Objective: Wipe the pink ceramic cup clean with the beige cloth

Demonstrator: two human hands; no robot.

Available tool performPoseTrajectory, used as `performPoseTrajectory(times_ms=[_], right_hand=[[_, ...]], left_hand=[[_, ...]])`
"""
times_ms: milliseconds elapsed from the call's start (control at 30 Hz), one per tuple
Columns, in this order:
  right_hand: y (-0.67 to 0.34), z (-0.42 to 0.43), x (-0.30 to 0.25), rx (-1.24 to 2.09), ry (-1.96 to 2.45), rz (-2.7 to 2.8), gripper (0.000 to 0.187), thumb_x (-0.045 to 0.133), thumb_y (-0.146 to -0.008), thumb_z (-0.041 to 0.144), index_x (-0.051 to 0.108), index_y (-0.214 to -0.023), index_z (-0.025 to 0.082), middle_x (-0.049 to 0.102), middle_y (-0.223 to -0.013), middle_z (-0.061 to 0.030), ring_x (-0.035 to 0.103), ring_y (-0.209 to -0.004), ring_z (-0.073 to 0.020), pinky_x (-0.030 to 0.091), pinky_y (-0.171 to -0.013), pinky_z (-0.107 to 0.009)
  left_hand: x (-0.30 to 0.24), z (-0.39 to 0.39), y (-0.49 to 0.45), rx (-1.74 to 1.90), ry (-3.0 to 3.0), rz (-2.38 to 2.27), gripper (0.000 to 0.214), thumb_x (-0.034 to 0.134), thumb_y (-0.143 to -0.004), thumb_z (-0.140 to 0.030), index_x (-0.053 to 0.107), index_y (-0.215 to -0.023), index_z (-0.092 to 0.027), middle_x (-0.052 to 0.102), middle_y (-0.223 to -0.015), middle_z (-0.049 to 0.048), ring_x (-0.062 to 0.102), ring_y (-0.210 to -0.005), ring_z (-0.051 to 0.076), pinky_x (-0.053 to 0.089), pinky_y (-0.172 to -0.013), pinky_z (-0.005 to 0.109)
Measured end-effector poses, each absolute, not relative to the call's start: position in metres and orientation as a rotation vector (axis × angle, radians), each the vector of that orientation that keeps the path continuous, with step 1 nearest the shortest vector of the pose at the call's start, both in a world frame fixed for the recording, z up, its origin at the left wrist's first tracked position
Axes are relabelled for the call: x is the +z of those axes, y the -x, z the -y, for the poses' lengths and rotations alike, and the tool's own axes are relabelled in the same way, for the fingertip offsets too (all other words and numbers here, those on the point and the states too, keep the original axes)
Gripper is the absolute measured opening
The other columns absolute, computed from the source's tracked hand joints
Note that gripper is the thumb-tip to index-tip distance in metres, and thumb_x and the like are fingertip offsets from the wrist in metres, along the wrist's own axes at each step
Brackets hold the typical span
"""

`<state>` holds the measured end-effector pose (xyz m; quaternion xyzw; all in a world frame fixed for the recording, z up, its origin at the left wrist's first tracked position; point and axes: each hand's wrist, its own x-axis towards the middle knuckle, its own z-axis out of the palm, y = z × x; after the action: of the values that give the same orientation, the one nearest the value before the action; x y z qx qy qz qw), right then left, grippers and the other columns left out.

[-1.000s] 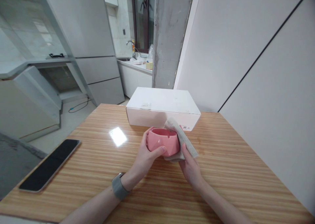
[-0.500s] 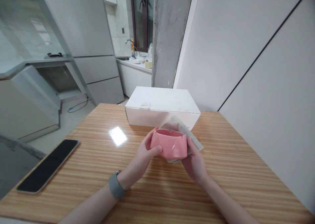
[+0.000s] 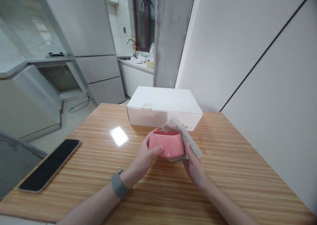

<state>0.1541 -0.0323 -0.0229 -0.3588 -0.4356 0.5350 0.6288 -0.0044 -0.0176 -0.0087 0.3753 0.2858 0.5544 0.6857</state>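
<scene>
A glossy pink ashtray (image 3: 166,145) with a notched rim and angular sides is held tilted above the table, its outer wall turned toward me. My left hand (image 3: 148,153) grips its left end, thumb across the front wall and fingers behind. A light grey cloth (image 3: 189,139) lies against the right end and far side of the ashtray. My right hand (image 3: 194,164) is closed on this cloth, pressing it to the ashtray's right end; some of its fingers are hidden behind cloth and ashtray.
Just beyond my hands a closed white box (image 3: 164,101) stands on the wood-grain table (image 3: 104,165). A dark-screened phone (image 3: 51,165) lies near the left edge. A white wall (image 3: 260,53) borders the right side. Farther back are a fridge (image 3: 81,27) and a sink counter (image 3: 136,75).
The ashtray has turned slightly and shifted a little left. My right hand has moved the cloth up over the right end of the rim.
</scene>
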Motion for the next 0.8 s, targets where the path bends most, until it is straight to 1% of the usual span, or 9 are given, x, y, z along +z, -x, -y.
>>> performPoseTrajectory(times_ms=[100,167,267,333,400,500,567,667,800], right_hand=[[-0.157,0.038,-0.026,1.135,0.881,1.177,0.057,0.049,-0.095,0.047,0.032,-0.148,0.036,0.027,-0.159,0.007,0.016,-0.149,-0.0183,0.009,-0.124,-0.043],[-0.159,0.042,-0.023,1.073,0.917,1.331,0.06,0.047,-0.097,0.045,0.022,-0.151,0.037,0.013,-0.162,0.0099,0.006,-0.15,-0.0169,0.001,-0.124,-0.042],[-0.158,0.046,-0.018,1.028,0.943,1.47,0.063,0.045,-0.098,0.043,0.015,-0.153,0.036,0.005,-0.163,0.0102,0.001,-0.151,-0.0172,-0.001,-0.123,-0.042],[-0.156,0.043,-0.019,1.067,0.931,1.397,0.061,0.046,-0.097,0.045,0.02,-0.152,0.036,0.012,-0.163,0.0085,0.007,-0.151,-0.0185,0.003,-0.124,-0.043],[-0.155,0.037,-0.022,1.12,0.908,1.213,0.059,0.05,-0.094,0.05,0.033,-0.149,0.035,0.029,-0.159,0.0054,0.02,-0.149,-0.0203,0.012,-0.123,-0.043],[-0.158,0.026,-0.024,1.183,0.941,0.927,0.056,0.062,-0.085,0.055,0.056,-0.134,0.029,0.062,-0.136,-0.0018,0.045,-0.136,-0.0262,0.042,-0.111,-0.042],[-0.162,0.019,-0.02,1.218,0.968,0.791,0.052,0.067,-0.079,0.057,0.067,-0.12,0.024,0.072,-0.12,-0.0044,0.057,-0.125,-0.0294,0.054,-0.096,-0.04],[-0.168,0.015,-0.01,1.251,0.928,0.684,0.043,0.071,-0.076,0.055,0.074,-0.104,0.023,0.075,-0.111,-0.0038,0.063,-0.117,-0.0291,0.057,-0.09,-0.035],[-0.164,0.018,0.0,1.347,0.834,0.683,0.041,0.069,-0.077,0.056,0.075,-0.101,0.023,0.076,-0.109,-0.004,0.063,-0.118,-0.0296,0.054,-0.095,-0.039]], left_hand=[[-0.011,0.018,0.004,1.271,-0.869,-0.688,0.076,0.084,-0.061,-0.036,0.052,-0.128,-0.019,0.061,-0.124,0.0122,0.056,-0.113,0.029,0.044,-0.096,0.038],[-0.011,0.018,0.005,1.287,-0.897,-0.714,0.075,0.083,-0.063,-0.033,0.049,-0.13,-0.019,0.06,-0.125,0.0121,0.056,-0.112,0.028,0.044,-0.095,0.038],[-0.01,0.018,0.005,1.31,-0.934,-0.759,0.076,0.082,-0.065,-0.029,0.047,-0.132,-0.019,0.059,-0.126,0.0122,0.055,-0.114,0.027,0.043,-0.097,0.038],[-0.01,0.016,0.004,1.293,-0.921,-0.789,0.077,0.082,-0.066,-0.028,0.045,-0.133,-0.02,0.058,-0.128,0.0115,0.054,-0.116,0.026,0.042,-0.098,0.037],[-0.01,0.013,0.003,1.246,-0.847,-0.762,0.067,0.079,-0.07,-0.034,0.05,-0.13,-0.021,0.06,-0.126,0.0091,0.054,-0.115,0.024,0.042,-0.099,0.036],[-0.009,0.009,0.003,1.113,-0.74,-0.625,0.039,0.063,-0.083,-0.046,0.062,-0.112,-0.021,0.065,-0.113,0.0058,0.056,-0.112,0.021,0.042,-0.098,0.034],[-0.007,0.009,0.004,1.05,-0.744,-0.569,0.032,0.058,-0.088,-0.043,0.065,-0.11,-0.021,0.065,-0.114,0.0054,0.055,-0.114,0.021,0.041,-0.1,0.034],[-0.006,0.011,0.006,1.087,-0.803,-0.595,0.037,0.064,-0.086,-0.036,0.063,-0.12,-0.021,0.061,-0.128,0.0073,0.051,-0.123,0.024,0.036,-0.107,0.038],[-0.011,0.015,0.006,1.156,-0.868,-0.616,0.054,0.077,-0.075,-0.04,0.063,-0.123,-0.018,0.061,-0.13,0.012,0.049,-0.127,0.03,0.029,-0.112,0.043]])
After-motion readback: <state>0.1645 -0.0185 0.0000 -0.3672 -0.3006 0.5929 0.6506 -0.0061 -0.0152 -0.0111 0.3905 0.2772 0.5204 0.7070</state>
